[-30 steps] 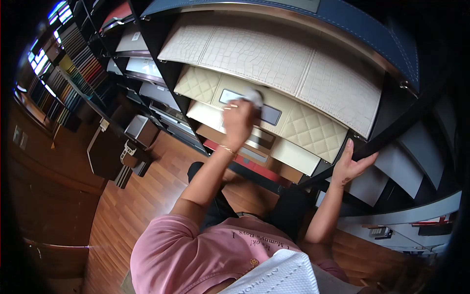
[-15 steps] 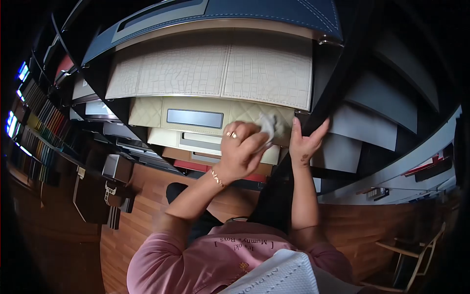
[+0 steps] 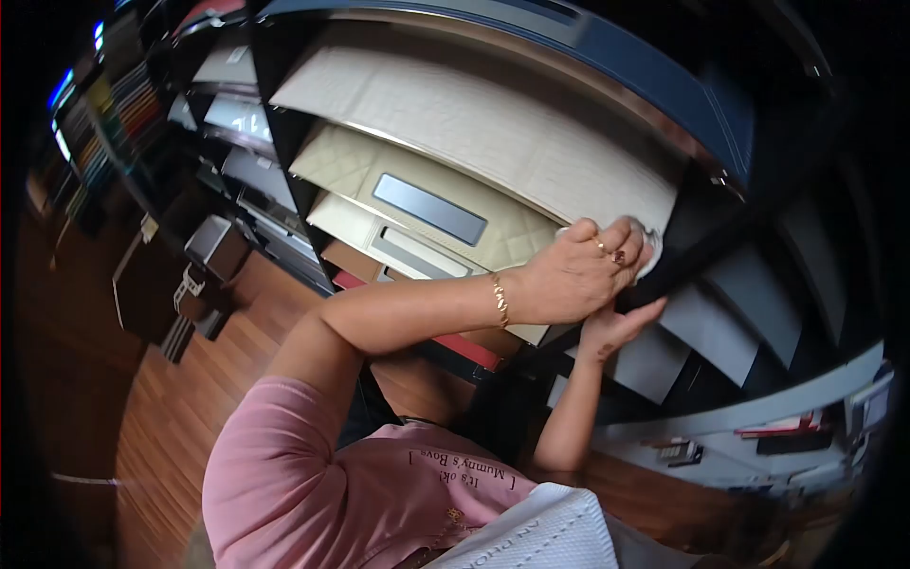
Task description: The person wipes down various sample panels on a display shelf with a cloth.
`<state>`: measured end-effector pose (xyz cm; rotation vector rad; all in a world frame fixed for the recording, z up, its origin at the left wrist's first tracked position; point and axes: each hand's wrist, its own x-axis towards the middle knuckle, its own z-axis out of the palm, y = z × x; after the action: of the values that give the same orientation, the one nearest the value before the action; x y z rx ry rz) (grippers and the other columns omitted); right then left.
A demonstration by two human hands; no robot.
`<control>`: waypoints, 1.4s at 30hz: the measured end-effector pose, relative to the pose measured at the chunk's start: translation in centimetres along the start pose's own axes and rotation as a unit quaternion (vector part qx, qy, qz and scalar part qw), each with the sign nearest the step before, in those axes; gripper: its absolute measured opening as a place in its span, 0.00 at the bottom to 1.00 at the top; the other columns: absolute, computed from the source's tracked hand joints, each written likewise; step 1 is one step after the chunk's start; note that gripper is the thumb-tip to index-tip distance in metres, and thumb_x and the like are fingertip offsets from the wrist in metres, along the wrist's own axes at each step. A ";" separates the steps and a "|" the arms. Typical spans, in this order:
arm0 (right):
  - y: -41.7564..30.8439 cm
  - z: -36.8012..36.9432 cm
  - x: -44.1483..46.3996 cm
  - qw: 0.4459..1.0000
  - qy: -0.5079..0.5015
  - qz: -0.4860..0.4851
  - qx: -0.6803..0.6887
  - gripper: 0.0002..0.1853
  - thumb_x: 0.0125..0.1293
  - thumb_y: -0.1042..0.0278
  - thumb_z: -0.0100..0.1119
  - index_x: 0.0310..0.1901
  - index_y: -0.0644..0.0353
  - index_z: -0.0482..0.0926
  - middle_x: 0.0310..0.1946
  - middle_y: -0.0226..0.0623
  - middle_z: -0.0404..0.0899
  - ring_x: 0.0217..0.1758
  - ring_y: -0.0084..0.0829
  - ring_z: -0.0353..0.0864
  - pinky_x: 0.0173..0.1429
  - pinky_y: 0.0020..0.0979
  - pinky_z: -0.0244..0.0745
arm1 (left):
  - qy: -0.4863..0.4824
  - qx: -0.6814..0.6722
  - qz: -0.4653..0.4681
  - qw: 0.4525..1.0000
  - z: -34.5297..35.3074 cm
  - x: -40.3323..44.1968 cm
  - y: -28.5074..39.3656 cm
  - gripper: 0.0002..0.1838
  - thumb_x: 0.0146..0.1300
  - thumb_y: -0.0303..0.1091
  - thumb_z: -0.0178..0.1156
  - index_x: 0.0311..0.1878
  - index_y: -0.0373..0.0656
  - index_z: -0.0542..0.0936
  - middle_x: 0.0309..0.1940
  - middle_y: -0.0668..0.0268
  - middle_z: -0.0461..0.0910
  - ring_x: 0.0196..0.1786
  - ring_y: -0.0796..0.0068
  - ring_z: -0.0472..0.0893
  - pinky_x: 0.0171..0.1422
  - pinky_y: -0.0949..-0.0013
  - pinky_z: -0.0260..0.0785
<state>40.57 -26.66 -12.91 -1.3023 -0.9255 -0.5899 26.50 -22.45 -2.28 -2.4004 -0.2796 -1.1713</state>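
Observation:
My left hand [image 3: 578,275], with gold rings and a gold bracelet, is closed on a crumpled white cloth [image 3: 655,254]. It presses the cloth at the lower right corner of a cream crocodile-textured panel [image 3: 493,133]. Just below it is my right hand [image 3: 611,332], marked on the wrist, beside the dark shelf post [image 3: 706,261]. One finger stretches out to the right; its other fingers are partly hidden behind my left hand. Beneath the cream panel lies a quilted beige panel [image 3: 346,175] with a grey-blue window [image 3: 429,209].
A blue stitched panel [image 3: 645,71] sits above the cream one. Grey sheets [image 3: 706,341] fan out on the right side. At far left, rows of coloured samples [image 3: 118,119] stand above a wooden floor [image 3: 209,379]. Red panels are lower down.
My left hand has moved right with the cloth, from the quilted panel to the cream panel's corner, and now crosses over my right hand. The view has tilted.

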 end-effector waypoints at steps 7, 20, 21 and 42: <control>-1.4 -0.7 0.5 0.999 -0.028 0.038 -0.012 0.44 0.58 0.66 0.70 0.68 0.72 0.53 0.62 0.59 0.64 0.62 0.48 0.69 0.66 0.40 0.65 | 0.073 -0.044 0.027 0.996 0.1 -3.4 -4.6 0.22 0.54 0.37 0.57 0.54 0.45 0.78 0.48 0.69 0.74 0.53 0.69 0.71 0.47 0.67 0.60; -0.2 0.2 0.1 0.997 -0.001 0.046 0.067 0.40 0.62 0.75 0.62 0.69 0.73 0.47 0.63 0.61 0.60 0.62 0.45 0.69 0.65 0.37 0.68 | 0.184 0.060 -0.078 0.978 -5.0 -13.5 -16.6 0.18 0.45 0.30 0.66 0.44 0.52 0.83 0.40 0.69 0.79 0.46 0.66 0.75 0.45 0.66 0.65; -0.2 0.2 0.1 0.996 0.004 0.043 0.074 0.40 0.62 0.75 0.62 0.69 0.74 0.48 0.63 0.60 0.60 0.63 0.44 0.68 0.65 0.36 0.68 | 0.195 0.068 -0.082 0.975 -5.3 -14.4 -17.9 0.18 0.44 0.30 0.66 0.43 0.51 0.83 0.40 0.69 0.79 0.45 0.66 0.76 0.45 0.65 0.65; -0.7 -0.3 0.1 0.999 0.002 0.041 -0.003 0.38 0.62 0.69 0.65 0.68 0.71 0.55 0.57 0.59 0.68 0.56 0.48 0.74 0.59 0.39 0.73 | 0.220 -0.041 -0.369 0.902 -12.4 -21.0 -28.5 0.23 0.46 0.15 0.67 0.48 0.45 0.84 0.40 0.63 0.77 0.40 0.71 0.79 0.42 0.72 0.73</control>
<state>40.15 -27.06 -12.45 -1.3370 -0.8638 -0.5324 -5.56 -3.10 -3.39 -2.0410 -1.0638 -2.0378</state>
